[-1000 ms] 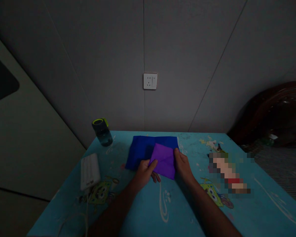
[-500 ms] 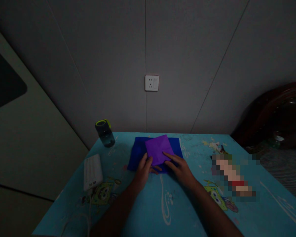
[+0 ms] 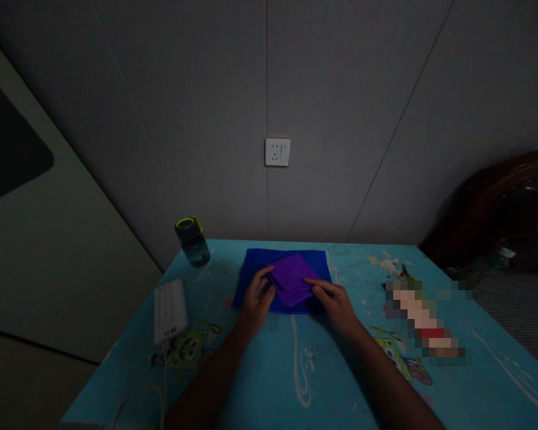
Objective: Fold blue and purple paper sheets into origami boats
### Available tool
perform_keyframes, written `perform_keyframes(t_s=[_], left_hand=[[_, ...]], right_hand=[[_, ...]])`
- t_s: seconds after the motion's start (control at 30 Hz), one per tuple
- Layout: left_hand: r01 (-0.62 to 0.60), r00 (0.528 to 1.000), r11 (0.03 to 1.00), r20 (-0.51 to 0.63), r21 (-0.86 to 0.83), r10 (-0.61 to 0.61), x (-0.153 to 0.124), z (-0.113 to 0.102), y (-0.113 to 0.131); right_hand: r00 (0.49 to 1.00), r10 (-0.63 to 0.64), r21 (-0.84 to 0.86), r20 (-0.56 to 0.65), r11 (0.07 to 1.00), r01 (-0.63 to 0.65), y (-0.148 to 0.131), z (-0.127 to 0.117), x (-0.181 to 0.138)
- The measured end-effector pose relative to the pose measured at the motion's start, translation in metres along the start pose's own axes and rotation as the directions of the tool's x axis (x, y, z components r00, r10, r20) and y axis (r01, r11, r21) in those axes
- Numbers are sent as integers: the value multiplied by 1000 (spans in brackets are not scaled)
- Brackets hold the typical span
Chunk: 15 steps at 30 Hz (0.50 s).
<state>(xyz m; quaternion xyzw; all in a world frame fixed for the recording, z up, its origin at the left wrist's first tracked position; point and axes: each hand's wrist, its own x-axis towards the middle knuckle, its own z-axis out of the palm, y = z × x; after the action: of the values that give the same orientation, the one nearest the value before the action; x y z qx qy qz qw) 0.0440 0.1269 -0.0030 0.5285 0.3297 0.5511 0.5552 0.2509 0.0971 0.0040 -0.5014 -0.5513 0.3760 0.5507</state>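
A small purple paper sheet, creased and partly folded, lies on top of a larger blue sheet near the far edge of the worktop, which is covered in a turquoise cartoon-print cloth. The left hand is at the purple sheet's left edge, with thumb and fingers closed on the paper there. The right hand meets the sheet's right corner with its fingers stretched out. The room is dim, and I cannot tell whether that grip pinches the paper or only presses it flat.

The sheet looks very light and thin. It would likely be stiff enough to keep a crease, yet easy to crumple or tear and apt to slide over the smooth blue sheet below. Edges and corners seem the best places to take hold, with a light pinch and the other hand steadying the paper.

To the left stand a clear water bottle with a yellow-green lid and a white power bank, which has a pale cable trailing toward the near edge. A white wall socket sits on the grey wall behind.
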Motion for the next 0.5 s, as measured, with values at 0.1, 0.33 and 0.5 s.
perform_keyframes(t_s=[0.1,0.33,0.5], left_hand=[[-34,998,999,50,24,33,0,-4,2],[-149,985,975,116,165,131,-1,-5,2],[-232,960,948,206,217,188,0,-9,-6]], right_hand=[[1000,-12,-3,-16,1000,12,1,-3,1],[998,-37,-12,54,999,37,5,-5,0],[996,-59,22,74,998,58,3,-4,-1]])
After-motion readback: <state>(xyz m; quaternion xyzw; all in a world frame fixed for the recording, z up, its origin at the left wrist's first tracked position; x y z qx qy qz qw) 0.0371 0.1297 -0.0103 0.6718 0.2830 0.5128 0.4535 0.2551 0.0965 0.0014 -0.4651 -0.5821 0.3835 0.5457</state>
